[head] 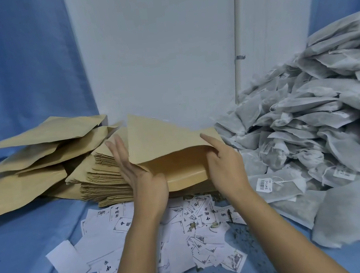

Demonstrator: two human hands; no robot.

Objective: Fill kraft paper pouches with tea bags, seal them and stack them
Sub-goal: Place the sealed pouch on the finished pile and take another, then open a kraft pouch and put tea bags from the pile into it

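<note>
The step in hand looks like opening a pouch to take tea bags. Between the two hands a kraft pouch lies on top of a stack of flat pouches, with its upper wall lifted into a peak and its mouth gaping toward the person. The right hand pinches the right edge of that upper wall, forefinger laid along the top and the other fingers curled beneath. The left hand is flat and wide, its fingers straight against the pouch's left side, holding nothing. To do this well, the left hand should keep the lower wall pressed down on the stack while the right lifts only the single upper wall, so the mouth opens fully and the next pouch below is not dragged up with it. The kraft paper will probably crease if bent sharply, so a gentle bow is better. The inside that shows is bare brown paper, with no tea bag in it. The tea bags lie in a big loose heap just beyond the right hand, in easy reach. Further loose pouches are piled outside the left hand, and I cannot tell whether they are filled. Below the wrists, printed paper slips and dry crumbs are scattered on the blue cloth.
</note>
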